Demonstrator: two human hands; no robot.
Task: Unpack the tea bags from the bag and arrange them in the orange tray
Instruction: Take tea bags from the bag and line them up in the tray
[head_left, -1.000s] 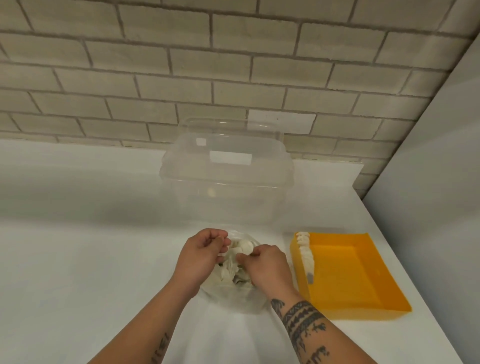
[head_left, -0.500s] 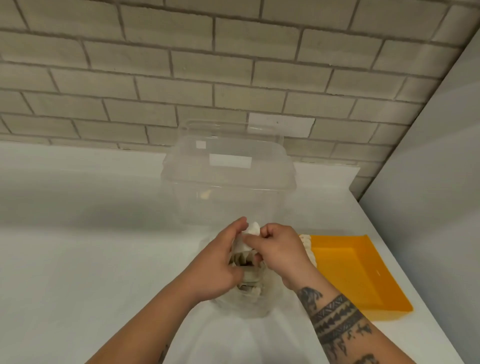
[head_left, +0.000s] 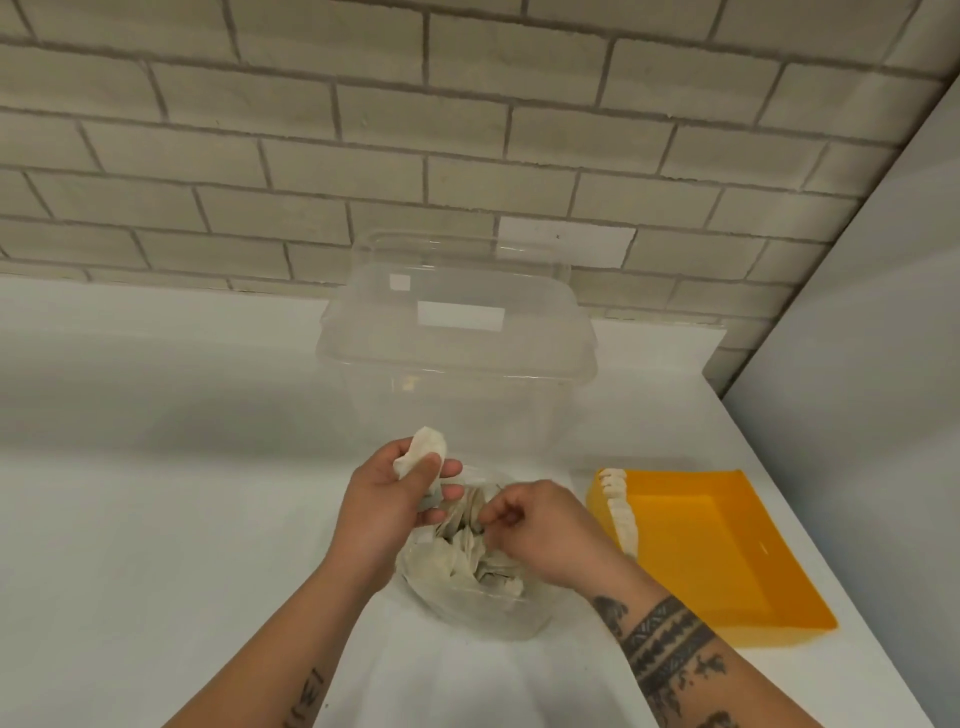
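Note:
A clear plastic bag full of round whitish tea bags lies on the white counter in front of me. My left hand holds a small stack of tea bags between thumb and fingers, just above the bag's left edge. My right hand reaches into the bag's mouth with curled fingers pinching at the tea bags inside. The orange tray sits to the right, with a row of tea bags standing along its left wall.
A large clear lidded plastic box stands just behind the bag. A brick wall runs along the back. A grey panel borders the counter on the right, close to the tray.
The tea bag pinched by both hands now stays in my left hand, which has drawn left. My right hand has gone back down into the bag.

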